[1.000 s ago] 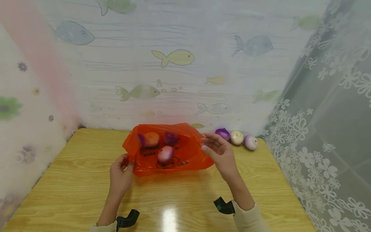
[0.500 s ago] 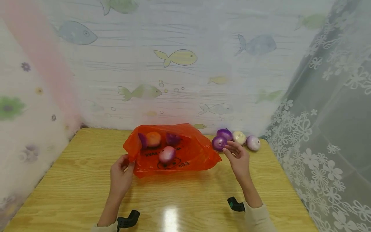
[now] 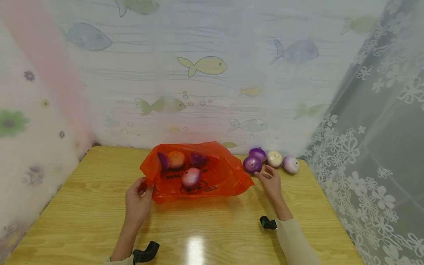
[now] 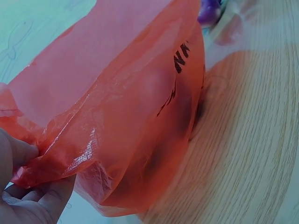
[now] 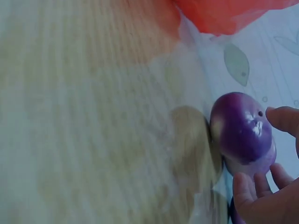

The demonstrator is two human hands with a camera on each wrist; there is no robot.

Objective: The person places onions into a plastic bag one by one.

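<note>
My left hand (image 3: 138,198) pinches the left edge of a red plastic bag (image 3: 228,180), lying on its side with its mouth toward me. In the left wrist view, thumb and fingers grip the bunched plastic (image 4: 60,163). Inside the bag sit several onions, among them a pinkish-white onion (image 3: 191,177) near the mouth and a purple onion (image 3: 198,159) behind it. To the bag's right, my right hand (image 3: 271,183) reaches toward a glossy purple onion (image 3: 252,164). In the right wrist view its thumb and fingers are spread beside that onion (image 5: 240,126), holding nothing.
Behind the near purple onion lies another purple onion (image 3: 258,153). A cream onion (image 3: 274,159) and a pale lilac onion (image 3: 290,164) continue the row at the table's back right. The wooden table (image 3: 205,221) meets a fish-print curtain (image 3: 205,103) at its far edge.
My right hand has left the bag's right edge and moved right to the onions, then drawn back slightly toward me. My left hand keeps its grip on the bag.
</note>
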